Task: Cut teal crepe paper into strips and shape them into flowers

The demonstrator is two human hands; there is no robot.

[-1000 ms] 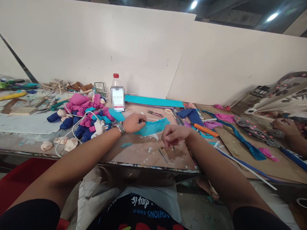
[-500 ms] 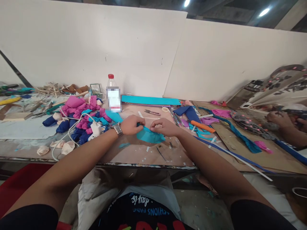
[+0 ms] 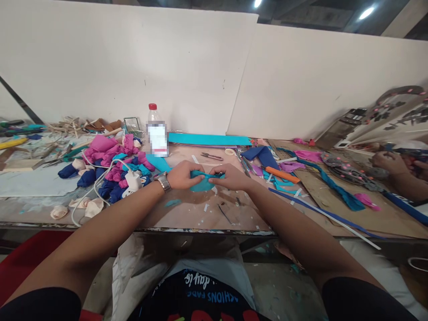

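Observation:
Both hands pinch a small piece of turquoise fabric [image 3: 200, 183] over the middle of the table. My left hand [image 3: 184, 175], with a metal watch on its wrist, is closed on the fabric's left side. On the other side, my right hand [image 3: 230, 176] grips it between thumb and fingers. The cloth is gathered along its upper edge and hangs below the fingertips; part of it is hidden behind them. Just beyond the hands lie thread snips [image 3: 211, 156] and a roll of tape [image 3: 230, 152].
To the left are a heap of pink and blue fabric puffs [image 3: 103, 154], a white cable with a plug [image 3: 133, 180] and a red-capped bottle [image 3: 153, 115]. An orange-handled cutter [image 3: 282, 175] and a blue strip [image 3: 327, 216] lie right. Another person's hand [image 3: 389, 163] shows far right.
My hands have gathered the turquoise fabric more tightly between them, and less of it hangs spread below. The right fingers have closed in around its edge.

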